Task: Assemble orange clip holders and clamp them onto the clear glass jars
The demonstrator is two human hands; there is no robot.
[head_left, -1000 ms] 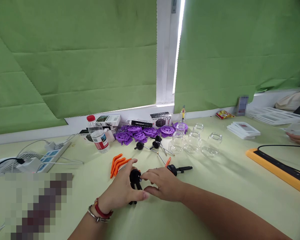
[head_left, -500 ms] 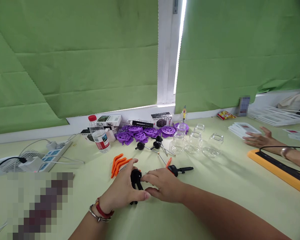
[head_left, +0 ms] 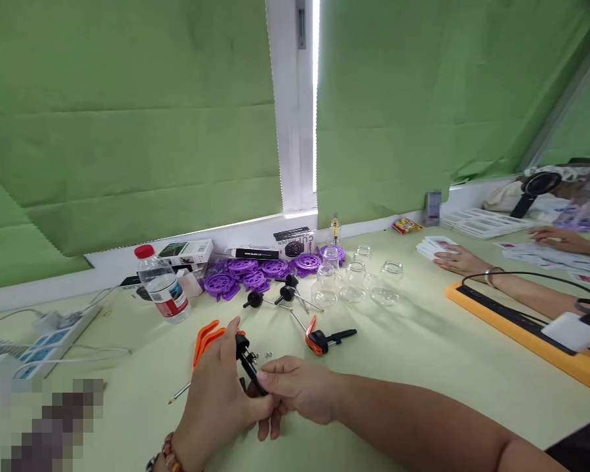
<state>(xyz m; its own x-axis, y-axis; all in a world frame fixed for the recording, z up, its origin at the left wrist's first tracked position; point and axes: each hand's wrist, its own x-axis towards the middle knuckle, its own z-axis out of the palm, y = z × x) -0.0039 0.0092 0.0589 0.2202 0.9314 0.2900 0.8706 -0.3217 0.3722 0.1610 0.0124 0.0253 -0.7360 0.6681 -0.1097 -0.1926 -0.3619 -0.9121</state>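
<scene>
My left hand curls around a black plastic part with a round head and narrow legs. The fingers of my right hand close on its lower end, and the two hands touch. Small metal nuts lie just beyond the part. Orange angled pieces are partly hidden behind my left hand. A metal rod with a brass-coloured tip pokes out beside that hand. Farther right lies an orange-and-black assembly. Black knobs with metal rods lie behind.
Purple round plastic pieces are piled near the wall. Beside them stand glass jars, a water bottle and boxes. A power strip is at left. A co-worker's hand touches white cards beyond an orange-and-black bar.
My view has turned right. The black part now tilts, and my right fingers have moved down onto its lower end. Small nuts have come into sight on the table.
</scene>
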